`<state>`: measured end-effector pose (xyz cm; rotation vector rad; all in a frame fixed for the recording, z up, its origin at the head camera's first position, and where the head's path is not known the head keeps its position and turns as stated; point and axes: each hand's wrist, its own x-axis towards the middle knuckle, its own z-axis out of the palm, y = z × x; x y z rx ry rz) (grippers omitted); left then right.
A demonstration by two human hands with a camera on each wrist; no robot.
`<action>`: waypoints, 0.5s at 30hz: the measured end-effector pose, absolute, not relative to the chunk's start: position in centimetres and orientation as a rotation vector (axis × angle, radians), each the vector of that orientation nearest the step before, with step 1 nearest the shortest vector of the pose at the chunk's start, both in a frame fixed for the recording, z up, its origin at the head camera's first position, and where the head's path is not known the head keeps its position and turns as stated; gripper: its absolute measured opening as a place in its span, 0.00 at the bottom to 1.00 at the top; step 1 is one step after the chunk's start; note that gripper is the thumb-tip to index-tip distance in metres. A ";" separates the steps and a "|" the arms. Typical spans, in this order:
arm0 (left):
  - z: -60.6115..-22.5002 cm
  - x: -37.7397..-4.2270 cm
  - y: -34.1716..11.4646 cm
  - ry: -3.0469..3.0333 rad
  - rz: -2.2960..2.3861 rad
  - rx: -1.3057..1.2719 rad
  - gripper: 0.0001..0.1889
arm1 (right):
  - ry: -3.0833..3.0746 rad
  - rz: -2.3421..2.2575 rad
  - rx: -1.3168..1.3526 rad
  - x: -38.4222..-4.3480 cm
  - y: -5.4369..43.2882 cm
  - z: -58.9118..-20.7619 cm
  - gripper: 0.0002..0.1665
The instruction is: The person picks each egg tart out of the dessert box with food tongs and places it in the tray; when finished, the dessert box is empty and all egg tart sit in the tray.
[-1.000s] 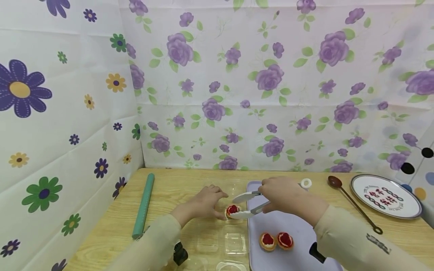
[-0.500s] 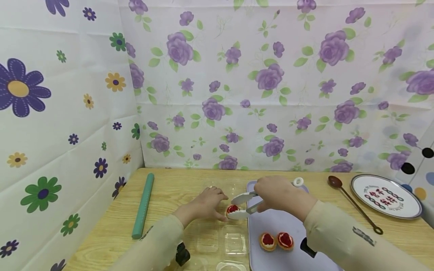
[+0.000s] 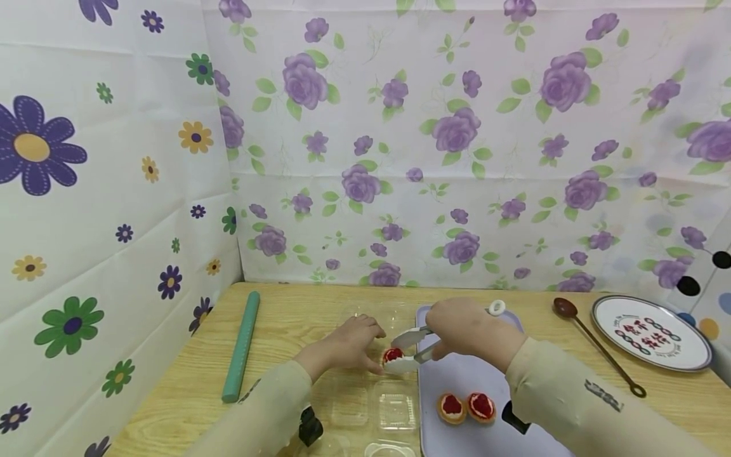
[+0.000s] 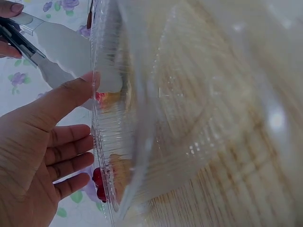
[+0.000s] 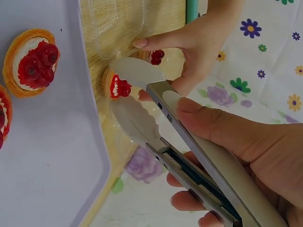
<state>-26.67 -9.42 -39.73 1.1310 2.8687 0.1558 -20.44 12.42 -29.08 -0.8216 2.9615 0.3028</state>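
My right hand (image 3: pixel 471 330) grips white-headed kitchen tongs (image 5: pixel 201 149), whose two heads stand spread apart. Between them shows a fruit tart (image 5: pixel 113 87) topped with cream and red berries, inside a clear plastic container (image 4: pixel 102 132). A second tart (image 5: pixel 156 57) lies further in, partly hidden by the tongs and my fingers. My left hand (image 3: pixel 351 343) is at the container, its thumb (image 4: pixel 71 97) against the edge and the other fingers loosely extended beside the wall. Two more tarts, one of them the left tart (image 3: pixel 451 407), rest on the lavender tray (image 3: pixel 457 374).
More clear plastic containers (image 3: pixel 396 411) stand nearer along the tray's left side. A green rolling pin (image 3: pixel 242 349) lies at the left. On the right are a brown long-handled spoon (image 3: pixel 599 349) and a white plate (image 3: pixel 685 355). Patterned cloth walls (image 3: pixel 365 139) bound the table.
My right hand and forearm have shifted slightly left, bringing the tongs a little further over the container. The left hand has stayed nearly in place; the two tarts on the tray have not moved.
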 end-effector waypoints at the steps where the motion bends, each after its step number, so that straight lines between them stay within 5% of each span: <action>1: -39.7 -26.7 -9.4 2.869 0.153 1.135 0.35 | 2.961 0.303 -0.827 -20.5 12.4 -29.1 0.19; 15: -40.0 -26.7 -9.4 2.863 0.146 1.128 0.37 | 2.952 0.323 -0.866 -20.6 12.6 -29.2 0.17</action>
